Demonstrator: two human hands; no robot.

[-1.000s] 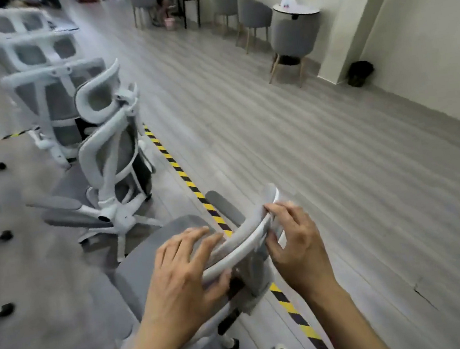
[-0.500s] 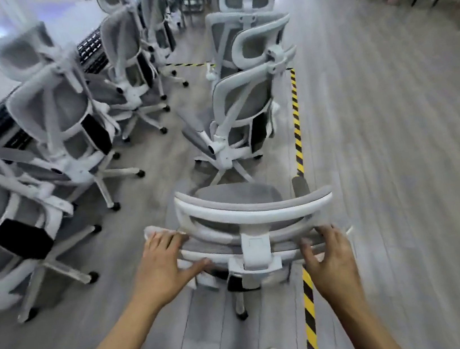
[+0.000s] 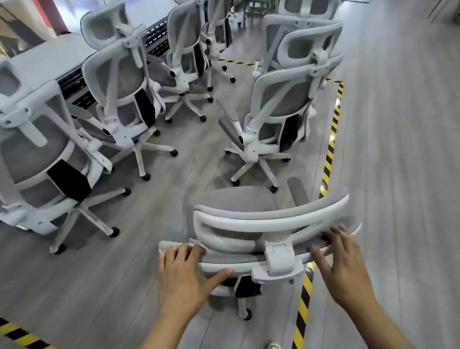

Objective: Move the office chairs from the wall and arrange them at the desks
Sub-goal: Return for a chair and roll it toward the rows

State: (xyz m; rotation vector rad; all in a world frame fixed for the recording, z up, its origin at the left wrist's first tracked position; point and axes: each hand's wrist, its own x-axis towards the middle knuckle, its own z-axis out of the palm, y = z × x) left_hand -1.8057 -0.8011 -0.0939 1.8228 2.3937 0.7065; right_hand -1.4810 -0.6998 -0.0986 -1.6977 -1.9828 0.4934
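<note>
1. Two hands hold the chair we are pushing: our left hand (image 3: 183, 272) curls its fingers (image 3: 185, 253) over the top rail of the backrest (image 3: 232, 262) with the thumb hooked beneath, and our right hand (image 3: 341, 259) grips the same rail at its far end.
2. The office chair (image 3: 263, 228) stands on the wood-look floor (image 3: 418, 177), its base straddling the yellow-and-black floor tape (image 3: 302, 309), just behind a second chair (image 3: 278, 108) and well short of the desk (image 3: 58, 58).
3. We judge that it will roll easily on its casters yet swivel freely, so two spread grips on the stiff rail steer it best; the headrest (image 3: 270, 217) looks adjustable and less trustworthy.
4. The frame is smooth white plastic in curved hoops; back and seat are soft grey mesh and fabric.
</note>
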